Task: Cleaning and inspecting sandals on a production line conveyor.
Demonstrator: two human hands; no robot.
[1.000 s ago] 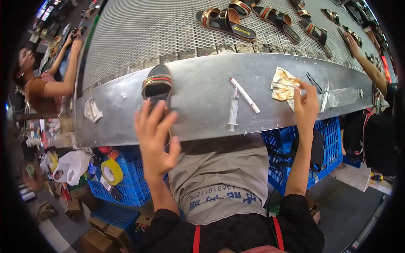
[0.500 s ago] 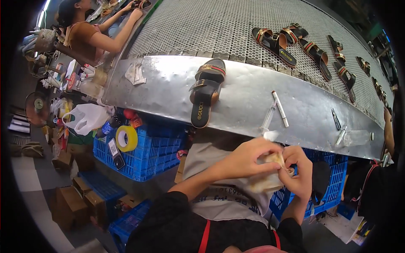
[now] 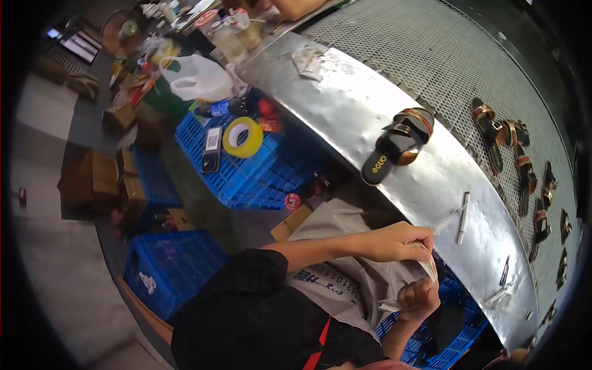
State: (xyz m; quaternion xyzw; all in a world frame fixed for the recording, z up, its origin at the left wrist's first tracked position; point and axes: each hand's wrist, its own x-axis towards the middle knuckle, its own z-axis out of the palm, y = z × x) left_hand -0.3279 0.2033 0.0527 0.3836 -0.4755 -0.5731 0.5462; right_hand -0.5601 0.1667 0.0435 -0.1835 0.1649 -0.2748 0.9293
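A person's left hand [image 3: 394,242] pinches the upper edge of a pale, crumpled sheet [image 3: 425,266], fingers closed on it, while the right hand [image 3: 418,297] is curled into a fist gripping the sheet's lower part, the two hands close together over the lap. The sheet hangs between them just below the near edge of a curved, polished metal worktop [image 3: 345,111], above a grey apron [image 3: 345,271] worn over a dark sleeve [image 3: 246,308]. On the worktop, near the hands, lie a white pen-like stick [image 3: 463,217] and a second slim white tool [image 3: 445,220] touching it; farther along sits a black sandal with gold-trimmed straps [image 3: 396,143], toe toward the worker. Beyond the worktop a perforated mesh belt [image 3: 444,55] carries a row of brown sandals [image 3: 505,139]. Under the bench stand blue plastic crates [image 3: 246,179], one bearing a yellow tape roll [image 3: 242,137] and a dark phone-shaped object [image 3: 212,149]. A white plastic bag [image 3: 197,77] and cardboard boxes [image 3: 98,179] sit well apart on the floor to the left.
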